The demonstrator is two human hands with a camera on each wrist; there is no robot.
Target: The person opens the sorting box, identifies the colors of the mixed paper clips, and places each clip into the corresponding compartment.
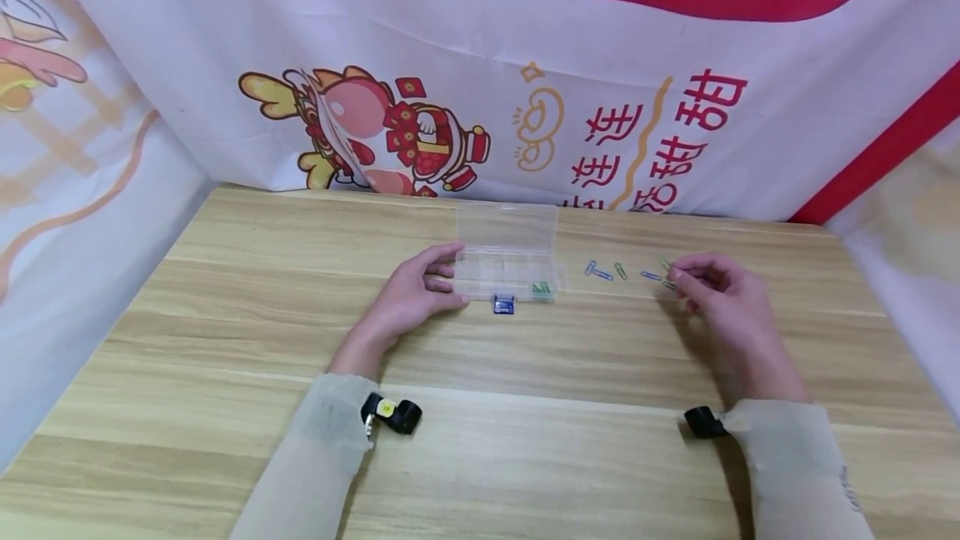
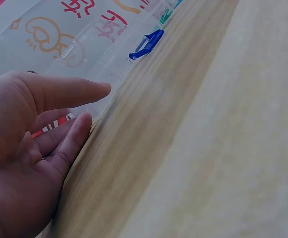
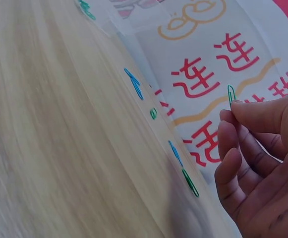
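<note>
A clear plastic compartment box (image 1: 491, 275) lies on the table with its lid (image 1: 506, 225) raised at the back. My left hand (image 1: 415, 290) holds the box by its left end, the fingers and thumb spread along that side. A blue latch (image 1: 504, 305) sticks out at the front. Green paper clips (image 1: 541, 287) lie in the front right compartment. Farther right, my right hand (image 1: 723, 294) pinches a green paper clip (image 3: 231, 93) between thumb and index finger, above the table. Below it lie a green paper clip (image 3: 190, 182) and a blue paper clip (image 3: 175, 152).
Between the box and my right hand, more blue paper clips (image 1: 603, 275) and a green paper clip (image 1: 620, 271) lie on the wooden table (image 1: 480, 457). A printed cloth (image 1: 420, 15) hangs along the table's back edge, and cloth also hangs at both sides.
</note>
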